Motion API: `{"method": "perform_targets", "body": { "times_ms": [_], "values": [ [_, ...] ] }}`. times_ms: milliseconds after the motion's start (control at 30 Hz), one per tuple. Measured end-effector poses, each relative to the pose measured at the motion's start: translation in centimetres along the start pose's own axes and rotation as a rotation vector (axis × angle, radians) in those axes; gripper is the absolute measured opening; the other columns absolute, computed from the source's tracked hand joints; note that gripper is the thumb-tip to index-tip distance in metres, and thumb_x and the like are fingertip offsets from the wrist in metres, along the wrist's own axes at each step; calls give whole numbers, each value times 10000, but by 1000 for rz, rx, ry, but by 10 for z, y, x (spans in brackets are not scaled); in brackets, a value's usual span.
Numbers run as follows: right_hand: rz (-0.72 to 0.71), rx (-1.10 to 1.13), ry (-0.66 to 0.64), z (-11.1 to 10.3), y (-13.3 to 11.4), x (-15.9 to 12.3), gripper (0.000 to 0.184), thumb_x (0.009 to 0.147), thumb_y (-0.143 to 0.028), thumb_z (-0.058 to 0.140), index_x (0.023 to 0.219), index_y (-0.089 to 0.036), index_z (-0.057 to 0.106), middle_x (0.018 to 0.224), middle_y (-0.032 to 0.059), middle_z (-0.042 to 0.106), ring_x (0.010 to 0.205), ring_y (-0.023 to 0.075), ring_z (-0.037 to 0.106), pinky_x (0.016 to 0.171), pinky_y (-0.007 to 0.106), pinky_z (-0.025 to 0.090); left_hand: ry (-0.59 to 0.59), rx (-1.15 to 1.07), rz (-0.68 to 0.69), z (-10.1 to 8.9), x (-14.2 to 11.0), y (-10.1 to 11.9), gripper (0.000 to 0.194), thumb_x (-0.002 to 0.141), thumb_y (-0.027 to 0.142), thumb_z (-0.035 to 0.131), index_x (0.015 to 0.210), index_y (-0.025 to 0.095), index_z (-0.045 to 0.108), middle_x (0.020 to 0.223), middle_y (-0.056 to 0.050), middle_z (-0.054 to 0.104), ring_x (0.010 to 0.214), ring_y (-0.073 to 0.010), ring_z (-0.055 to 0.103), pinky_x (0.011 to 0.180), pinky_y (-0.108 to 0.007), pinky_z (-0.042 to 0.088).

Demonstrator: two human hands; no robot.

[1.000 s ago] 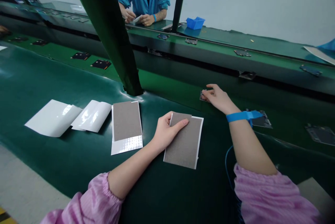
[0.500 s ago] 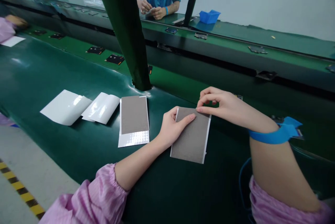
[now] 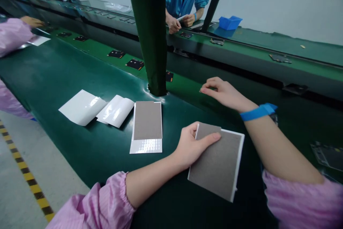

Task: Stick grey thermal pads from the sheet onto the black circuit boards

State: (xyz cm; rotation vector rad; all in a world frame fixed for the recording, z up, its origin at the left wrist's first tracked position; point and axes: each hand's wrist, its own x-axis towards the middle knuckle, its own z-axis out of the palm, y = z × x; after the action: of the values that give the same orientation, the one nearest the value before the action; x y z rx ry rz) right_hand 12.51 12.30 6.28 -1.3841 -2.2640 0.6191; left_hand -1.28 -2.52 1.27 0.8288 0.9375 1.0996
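Over the green table (image 3: pixel 80 70) is a grey-faced sheet (image 3: pixel 215 168), apparently light, thin and bendable, easily creased, so best taken by its pale edges. The left grip (image 3: pixel 189 148) is closed on its far left part, thumb on top. Beyond it, the right grip (image 3: pixel 224 95) hovers, thumb and forefinger nearly meeting; whether anything is pinched cannot be told.

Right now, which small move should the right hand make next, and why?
Probably the right hand should move toward the black board beside the post: it hangs over the green strip, apart from that board, while the left hand holds the gray sheet. I cannot tell whether it pinches anything.
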Motion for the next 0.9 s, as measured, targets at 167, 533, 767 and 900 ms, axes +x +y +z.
{"method": "perform_targets", "body": {
  "times_ms": [167, 533, 767, 900],
  "values": [
    [-76, 7, -207, 24, 7, 89, 302, 815, -450, 576, 756, -176, 687, 806, 52, 634, 731, 192, 549, 695, 323, 417, -86, -2, -96, -12, -3, 3, 297, 678, 366, 785, 744, 151, 590, 717, 7, 600, 655, -114, 565, 598, -221, 439],
    [-34, -35, -299, 63, 20, 162, 223, 827, -370, 593, 761, -194, 712, 904, 65, 709, 875, 235, 616, 771, 316, 433, -102, -14, -176, -37, 2, 20, 244, 641, 324, 793, 724, 150, 644, 714, -12, 644, 631, -116, 567, 560, -214, 437],
    [-59, -57, -308, 60, 43, 160, 255, 793, -443, 630, 699, -214, 695, 947, 73, 695, 876, 256, 607, 777, 350, 448, -120, -8, -188, -37, 3, 15, 233, 650, 333, 793, 742, 156, 672, 730, -27, 678, 652, -140, 612, 569, -230, 463],
    [-66, -92, -326, 58, 46, 158, 242, 793, -428, 615, 687, -221, 683, 944, 81, 688, 870, 273, 601, 780, 380, 455, -111, 0, -202, -37, 3, 16, 229, 650, 333, 788, 738, 158, 671, 727, -28, 676, 647, -139, 608, 560, -230, 461]
  ]
}}
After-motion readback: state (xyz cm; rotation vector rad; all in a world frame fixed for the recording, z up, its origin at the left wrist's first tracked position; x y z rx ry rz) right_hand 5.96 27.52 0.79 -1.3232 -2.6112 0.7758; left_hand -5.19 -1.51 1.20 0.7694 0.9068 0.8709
